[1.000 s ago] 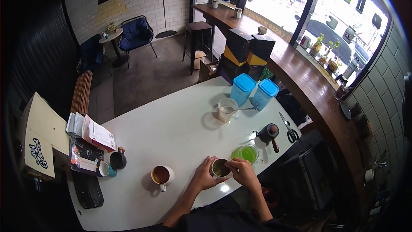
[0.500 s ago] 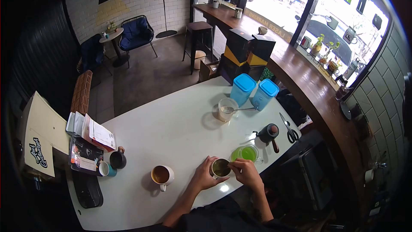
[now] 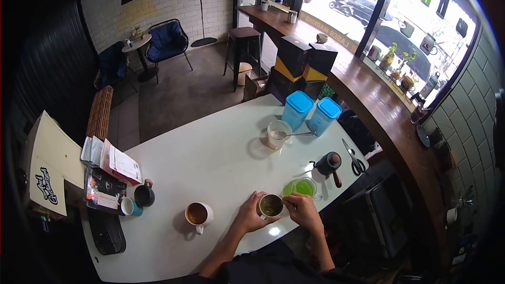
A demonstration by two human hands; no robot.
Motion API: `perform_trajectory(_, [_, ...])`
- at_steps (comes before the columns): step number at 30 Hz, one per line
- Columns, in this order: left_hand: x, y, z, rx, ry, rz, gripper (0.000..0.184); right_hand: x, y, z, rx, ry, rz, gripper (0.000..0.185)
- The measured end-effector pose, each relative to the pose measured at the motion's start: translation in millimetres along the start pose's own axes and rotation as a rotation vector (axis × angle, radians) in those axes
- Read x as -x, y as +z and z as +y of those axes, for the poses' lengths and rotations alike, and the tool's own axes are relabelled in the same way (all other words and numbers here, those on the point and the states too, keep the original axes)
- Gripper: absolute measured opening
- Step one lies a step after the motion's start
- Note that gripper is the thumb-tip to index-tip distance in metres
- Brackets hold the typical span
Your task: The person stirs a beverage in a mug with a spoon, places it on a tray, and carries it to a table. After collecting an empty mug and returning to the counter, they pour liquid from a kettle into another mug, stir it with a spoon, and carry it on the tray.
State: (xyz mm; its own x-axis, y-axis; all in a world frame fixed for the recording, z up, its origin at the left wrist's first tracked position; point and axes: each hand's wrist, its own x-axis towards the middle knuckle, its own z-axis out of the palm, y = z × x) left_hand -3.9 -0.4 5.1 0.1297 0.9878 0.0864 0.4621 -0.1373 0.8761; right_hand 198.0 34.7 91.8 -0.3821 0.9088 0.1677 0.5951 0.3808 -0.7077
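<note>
My left hand [image 3: 252, 214] is wrapped round the side of a small white cup [image 3: 261, 213] that holds dark green liquid [image 3: 270, 206]. At the cup's right rim, the fingers of my right hand [image 3: 302, 212] are pinched together; what they grip is too small to make out. Just behind that hand is a clear glass cup [image 3: 317, 193] of bright green liquid [image 3: 304, 186]. Left of my hands, a white mug [image 3: 208, 220] of brown drink stands on the white table [image 3: 184, 163].
A dark pot [image 3: 329, 162] with a wooden handle and black scissors [image 3: 357, 164] lie to the right. Farther back stand a clear plastic cup [image 3: 277, 135] with a spoon and two blue-lidded containers [image 3: 298, 110]. A dark mug [image 3: 144, 195] and teal cup [image 3: 132, 208] are at left.
My right hand has shifted slightly at the cup's rim, and more of the dark green liquid shows. My left hand stays round the cup.
</note>
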Motion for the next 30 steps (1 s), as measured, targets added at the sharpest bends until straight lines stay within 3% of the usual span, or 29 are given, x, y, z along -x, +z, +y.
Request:
perform_trajectory(5, [0.2, -2.3, 6.5, 0.016, -0.006, 0.003, 0.093, -0.8, 8.5, -2.9, -0.105, 0.002, 0.004, 0.011])
perform_trajectory(12, [0.1, 0.0, 3.1, -0.06, 0.059, 0.048, 0.09, -1.3, 0.5, -2.9, -0.01, 0.026, 0.101, 0.012])
perform_trajectory(18, [0.3, -2.2, 7.8, -0.053, 0.042, 0.037, 0.09, 0.9, -1.0, -0.4, -0.02, -0.011, -0.062, 0.012])
perform_trajectory(30, [0.8, 1.1, 1.5, -0.08, 0.044, 0.02, 0.091, -0.1, -1.0, -2.2, 0.048, 0.031, 0.079, 0.012])
